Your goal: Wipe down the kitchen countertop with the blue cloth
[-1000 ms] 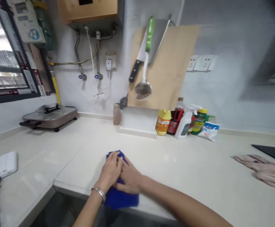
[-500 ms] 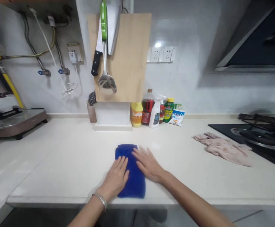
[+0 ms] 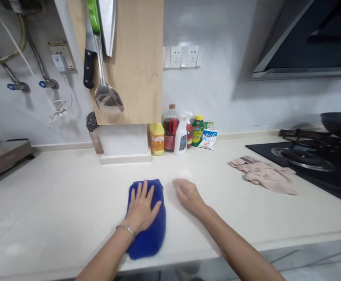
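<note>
A folded blue cloth (image 3: 155,234) lies on the white countertop near its front edge. Flat on top of it rests my left hand (image 3: 142,210), fingers spread, a silver bracelet at the wrist. My right hand (image 3: 188,196) is just right of the cloth, apart from it, at or close above the counter. Its fingers are curled in and nothing shows in them, though the inner side of the hand is hidden.
A crumpled pinkish rag (image 3: 264,175) lies at the right, beside the black stove (image 3: 334,175). Along the wall stand a white spray bottle (image 3: 181,134), a yellow bottle (image 3: 158,139) and other containers. A spatula (image 3: 108,97) hangs before a wooden board (image 3: 138,62).
My right hand has come off the cloth to the right, and its fingers have curled. My left hand has spread its fingers on the cloth. The view has turned to the right.
</note>
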Available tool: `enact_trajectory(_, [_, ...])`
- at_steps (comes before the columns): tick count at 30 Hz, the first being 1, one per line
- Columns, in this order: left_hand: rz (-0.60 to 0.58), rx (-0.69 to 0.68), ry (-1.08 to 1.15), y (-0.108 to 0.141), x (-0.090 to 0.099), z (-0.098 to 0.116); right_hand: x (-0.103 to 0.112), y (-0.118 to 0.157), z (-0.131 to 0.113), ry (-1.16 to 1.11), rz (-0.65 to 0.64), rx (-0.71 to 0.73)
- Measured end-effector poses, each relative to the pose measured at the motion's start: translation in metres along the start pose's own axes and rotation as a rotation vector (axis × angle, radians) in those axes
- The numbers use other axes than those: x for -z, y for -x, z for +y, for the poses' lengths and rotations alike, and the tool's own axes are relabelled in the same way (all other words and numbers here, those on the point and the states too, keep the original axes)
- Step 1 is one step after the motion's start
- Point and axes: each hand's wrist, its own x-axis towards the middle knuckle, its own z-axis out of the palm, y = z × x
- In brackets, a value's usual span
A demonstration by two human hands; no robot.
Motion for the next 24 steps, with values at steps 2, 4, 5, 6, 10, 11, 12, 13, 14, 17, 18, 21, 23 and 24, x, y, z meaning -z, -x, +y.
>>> enact_trajectory(2, [0.148, -0.108, 0.021, 0.001, 0.0, -0.004, -0.006, -0.002, 0.0, -0.001, -0.018, 0.033])
enact_trajectory(4, [0.245, -0.276, 0.085, 0.007, 0.001, -0.004, -0.014, -0.007, -0.002, -0.005, -0.036, 0.062])
enact_trajectory(5, [0.256, -0.349, 0.131, 0.011, 0.002, -0.002, -0.019, -0.011, -0.004, -0.006, -0.048, 0.081])
enact_trajectory(6, [0.246, -0.398, 0.177, 0.014, 0.002, -0.001, -0.024, -0.015, -0.006, -0.006, -0.064, 0.103])
enact_trajectory(10, [0.176, -0.379, 0.255, 0.021, 0.008, 0.003, -0.049, -0.041, -0.019, 0.011, -0.15, 0.214])
enact_trajectory(11, [0.161, -0.368, 0.255, 0.021, 0.01, 0.003, -0.055, -0.047, -0.021, 0.021, -0.175, 0.23])
enact_trajectory(12, [0.146, -0.359, 0.251, 0.022, 0.012, 0.003, -0.06, -0.052, -0.023, 0.032, -0.195, 0.236])
enact_trajectory(13, [0.132, -0.352, 0.246, 0.022, 0.013, 0.002, -0.065, -0.056, -0.025, 0.043, -0.209, 0.231])
enact_trajectory(14, [0.121, -0.345, 0.239, 0.022, 0.014, 0.002, -0.069, -0.059, -0.025, 0.054, -0.213, 0.216])
enact_trajectory(17, [0.1, -0.318, 0.2, 0.022, 0.011, 0.0, -0.073, -0.059, -0.026, 0.079, -0.155, 0.143])
enact_trajectory(18, [0.089, -0.307, 0.18, 0.022, 0.009, -0.001, -0.072, -0.057, -0.026, 0.082, -0.119, 0.118])
enact_trajectory(21, [0.021, -0.258, 0.118, 0.023, 0.0, -0.006, -0.064, -0.049, -0.025, 0.059, -0.002, 0.055])
enact_trajectory(23, [-0.022, -0.23, 0.098, 0.026, -0.003, -0.011, -0.055, -0.044, -0.02, 0.019, 0.063, 0.015])
enact_trajectory(24, [-0.032, -0.219, 0.092, 0.028, -0.004, -0.015, -0.05, -0.041, -0.016, -0.004, 0.088, -0.006])
